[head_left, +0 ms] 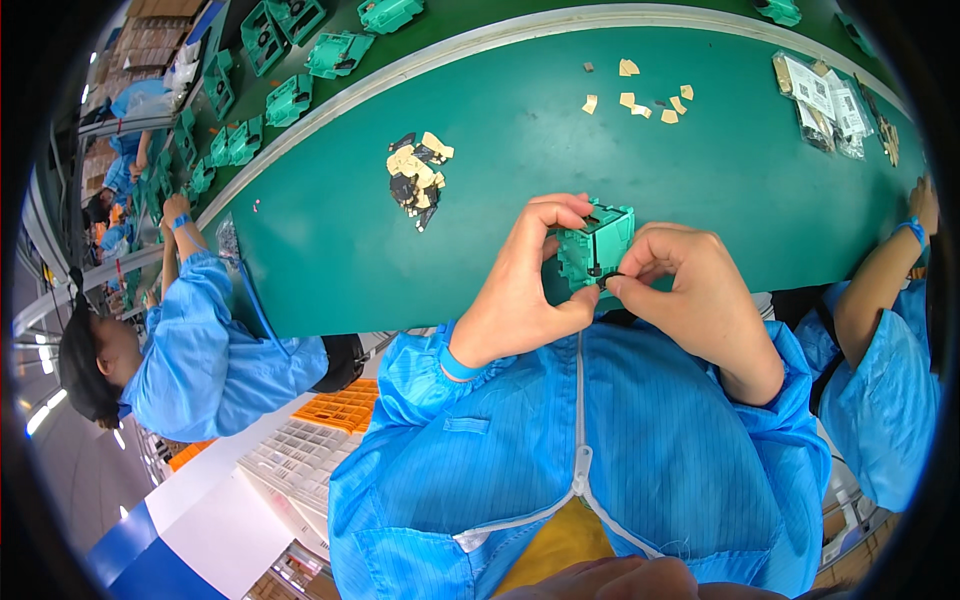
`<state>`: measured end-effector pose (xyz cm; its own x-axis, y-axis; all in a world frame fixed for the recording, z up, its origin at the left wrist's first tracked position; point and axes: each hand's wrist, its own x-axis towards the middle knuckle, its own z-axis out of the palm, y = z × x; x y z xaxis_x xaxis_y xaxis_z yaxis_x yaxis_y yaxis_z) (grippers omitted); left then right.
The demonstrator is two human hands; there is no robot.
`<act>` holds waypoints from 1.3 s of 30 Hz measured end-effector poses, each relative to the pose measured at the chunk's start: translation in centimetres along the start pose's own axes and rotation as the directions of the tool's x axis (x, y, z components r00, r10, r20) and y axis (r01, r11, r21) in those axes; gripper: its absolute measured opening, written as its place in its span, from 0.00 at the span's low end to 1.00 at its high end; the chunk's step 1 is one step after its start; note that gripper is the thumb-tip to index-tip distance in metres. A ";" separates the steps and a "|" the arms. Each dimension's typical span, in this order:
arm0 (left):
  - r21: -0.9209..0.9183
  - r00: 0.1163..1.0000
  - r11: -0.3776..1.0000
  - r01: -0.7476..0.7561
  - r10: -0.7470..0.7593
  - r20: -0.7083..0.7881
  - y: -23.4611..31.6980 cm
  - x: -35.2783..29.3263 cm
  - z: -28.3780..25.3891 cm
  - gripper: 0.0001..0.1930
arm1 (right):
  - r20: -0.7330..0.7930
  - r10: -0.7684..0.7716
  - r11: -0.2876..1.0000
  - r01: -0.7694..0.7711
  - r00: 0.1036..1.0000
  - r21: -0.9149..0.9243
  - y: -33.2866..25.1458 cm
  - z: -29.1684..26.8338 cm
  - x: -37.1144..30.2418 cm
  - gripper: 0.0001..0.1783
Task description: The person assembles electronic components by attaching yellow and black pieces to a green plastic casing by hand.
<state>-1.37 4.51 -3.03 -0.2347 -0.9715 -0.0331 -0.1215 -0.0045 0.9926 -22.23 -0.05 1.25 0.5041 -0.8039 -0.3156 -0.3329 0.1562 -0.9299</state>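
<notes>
Left hand fingers, part-spread, clasp the green housing above the counter; right hand fingers pinch a black piece at the housing's five-o'clock corner, apparently fitting it. Next move: likely steady pressing.

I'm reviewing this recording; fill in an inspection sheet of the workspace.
Surface: green table, pale rim along its far side.
Job's things: green plastic box, held near the table's near edge.
Clutter: pile of black and cream pieces; scattered cream pieces; bagged parts at far right.
Hands: left hand grips the box; right hand touches its lower corner.
Cables: blue cord at left.
Surroundings: co-worker at left, another at right; green boxes beyond the rim; orange crate lower left.
</notes>
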 end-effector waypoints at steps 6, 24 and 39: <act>0.014 1.000 1.000 -0.010 0.010 0.005 -0.1 0.0 0.0 0.31 | -0.014 -0.026 0.999 0.026 1.000 -0.037 -0.2 0.2 -0.1 0.07; -0.164 0.998 0.986 0.031 -0.021 0.063 0.1 -0.3 -0.3 0.33 | 0.179 0.003 1.000 0.001 0.984 -0.023 -0.6 -1.8 1.0 0.09; -0.195 0.999 0.980 0.025 -0.020 0.028 -0.1 -0.3 -0.1 0.33 | 0.058 -0.062 0.989 0.069 0.996 -0.129 -1.8 -0.4 0.8 0.07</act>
<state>-1.20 4.75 -3.14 -0.2590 -0.9642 -0.0563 0.0635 -0.0752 0.9951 -21.54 -1.19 2.72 0.5693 -0.7772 -0.2681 -0.3977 0.0250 -0.9172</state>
